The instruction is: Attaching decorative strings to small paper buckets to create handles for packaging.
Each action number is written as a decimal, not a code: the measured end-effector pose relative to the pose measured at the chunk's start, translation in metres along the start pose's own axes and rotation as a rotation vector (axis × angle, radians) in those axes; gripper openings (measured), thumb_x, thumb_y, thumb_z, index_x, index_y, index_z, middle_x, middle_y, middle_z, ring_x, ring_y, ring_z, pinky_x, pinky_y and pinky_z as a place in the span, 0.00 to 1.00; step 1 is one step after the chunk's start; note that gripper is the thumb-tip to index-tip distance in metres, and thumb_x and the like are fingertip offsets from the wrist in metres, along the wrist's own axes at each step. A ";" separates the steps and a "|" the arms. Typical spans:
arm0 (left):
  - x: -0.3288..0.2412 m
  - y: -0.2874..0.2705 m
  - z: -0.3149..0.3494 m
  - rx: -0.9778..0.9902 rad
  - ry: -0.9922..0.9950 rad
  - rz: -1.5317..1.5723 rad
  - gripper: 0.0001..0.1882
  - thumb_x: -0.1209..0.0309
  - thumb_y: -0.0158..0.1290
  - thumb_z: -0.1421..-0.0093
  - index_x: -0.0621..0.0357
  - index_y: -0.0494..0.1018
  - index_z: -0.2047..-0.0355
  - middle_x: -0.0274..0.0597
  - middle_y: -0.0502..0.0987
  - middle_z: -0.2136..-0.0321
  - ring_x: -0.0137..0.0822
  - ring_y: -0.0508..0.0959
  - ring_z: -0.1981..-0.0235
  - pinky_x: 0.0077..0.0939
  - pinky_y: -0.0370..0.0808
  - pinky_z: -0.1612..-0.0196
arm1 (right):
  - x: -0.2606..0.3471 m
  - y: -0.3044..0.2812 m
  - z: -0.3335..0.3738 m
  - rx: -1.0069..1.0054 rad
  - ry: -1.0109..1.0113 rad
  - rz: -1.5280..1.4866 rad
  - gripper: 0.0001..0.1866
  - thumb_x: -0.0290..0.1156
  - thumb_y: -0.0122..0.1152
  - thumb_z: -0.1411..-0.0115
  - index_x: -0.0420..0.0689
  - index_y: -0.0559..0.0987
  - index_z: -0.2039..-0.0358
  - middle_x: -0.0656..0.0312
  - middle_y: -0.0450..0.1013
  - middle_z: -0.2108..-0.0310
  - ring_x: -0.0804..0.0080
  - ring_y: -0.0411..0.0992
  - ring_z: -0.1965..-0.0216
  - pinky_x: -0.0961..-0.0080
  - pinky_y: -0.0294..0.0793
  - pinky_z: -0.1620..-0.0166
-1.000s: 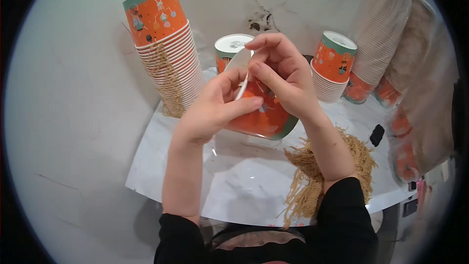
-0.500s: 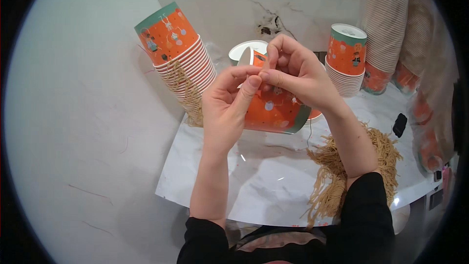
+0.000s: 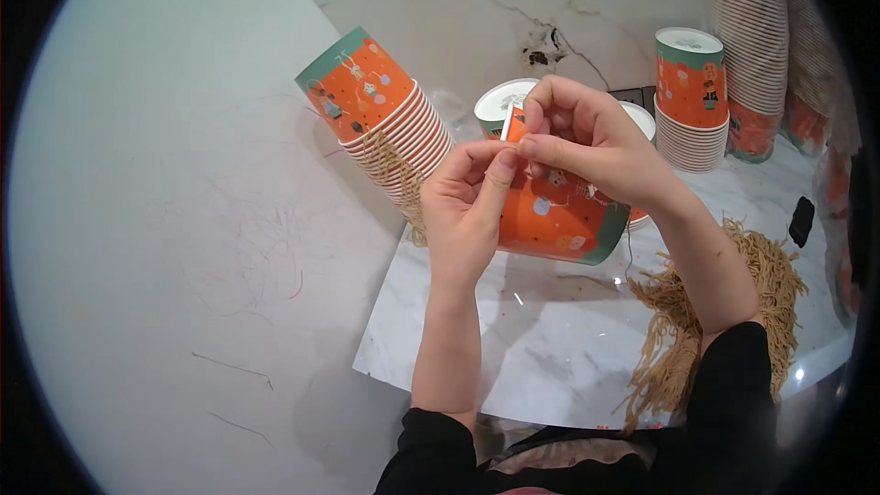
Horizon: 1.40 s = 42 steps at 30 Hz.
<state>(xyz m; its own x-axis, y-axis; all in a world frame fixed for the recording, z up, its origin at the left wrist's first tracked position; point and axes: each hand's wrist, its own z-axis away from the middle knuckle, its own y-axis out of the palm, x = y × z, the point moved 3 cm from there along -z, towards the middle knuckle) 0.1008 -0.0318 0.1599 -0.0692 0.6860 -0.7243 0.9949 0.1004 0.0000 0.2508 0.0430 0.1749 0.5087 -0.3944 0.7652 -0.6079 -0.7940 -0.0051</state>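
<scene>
In front of me, my left hand (image 3: 466,215) and my right hand (image 3: 605,148) meet fingertip to fingertip. Thumb and index finger of each are pinched together. Whatever lies between them is too small and covered to name. Just behind and below the fingers, an orange paper cup (image 3: 564,225) with a green band lies tilted on its side. My hands partly hide it. A thin dark thread (image 3: 629,252) hangs near its green end. Tan yarn strands (image 3: 396,174) drape over a leaning stack of orange paper cups (image 3: 367,87) to the left.
A large bundle of tan yarn (image 3: 674,339) lies under my right forearm on the marbled table (image 3: 550,348). Upturned cups (image 3: 502,103) stand behind my hands. Farther right are another cup stack (image 3: 692,96), bagged cups (image 3: 747,37) and a small black object (image 3: 801,222). Loose threads (image 3: 234,365) lie at left.
The whole view has shifted, so hands and table appear farther right. Both hands keep their pinch above the cup, with little other visible change.
</scene>
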 end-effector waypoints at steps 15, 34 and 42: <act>-0.005 -0.003 -0.001 0.030 -0.063 0.102 0.16 0.79 0.59 0.37 0.71 0.75 0.49 0.45 0.82 0.58 0.28 0.81 0.57 0.22 0.79 0.50 | 0.001 -0.001 -0.001 -0.004 0.052 -0.029 0.07 0.28 0.65 0.37 0.38 0.77 0.63 0.68 0.75 0.73 0.85 0.73 0.70 0.86 0.73 0.63; 0.002 -0.003 0.000 -0.063 -0.044 0.028 0.11 0.70 0.54 0.30 0.68 0.79 0.60 0.38 0.82 0.68 0.22 0.79 0.67 0.16 0.76 0.61 | -0.005 -0.005 -0.002 0.018 0.036 0.111 0.07 0.26 0.64 0.38 0.36 0.79 0.62 0.69 0.74 0.75 0.87 0.73 0.70 0.87 0.71 0.67; 0.003 -0.004 0.000 -0.064 -0.069 0.044 0.09 0.70 0.54 0.30 0.65 0.77 0.60 0.37 0.82 0.67 0.21 0.79 0.67 0.16 0.76 0.61 | -0.008 0.003 -0.001 -0.111 -0.097 0.178 0.06 0.25 0.60 0.38 0.35 0.78 0.64 0.66 0.75 0.75 0.87 0.71 0.74 0.88 0.69 0.71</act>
<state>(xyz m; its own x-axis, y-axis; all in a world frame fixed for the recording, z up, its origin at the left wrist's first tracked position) 0.0967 -0.0297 0.1575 -0.0180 0.6397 -0.7684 0.9901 0.1182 0.0752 0.2449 0.0443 0.1693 0.4400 -0.5708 0.6932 -0.7539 -0.6543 -0.0603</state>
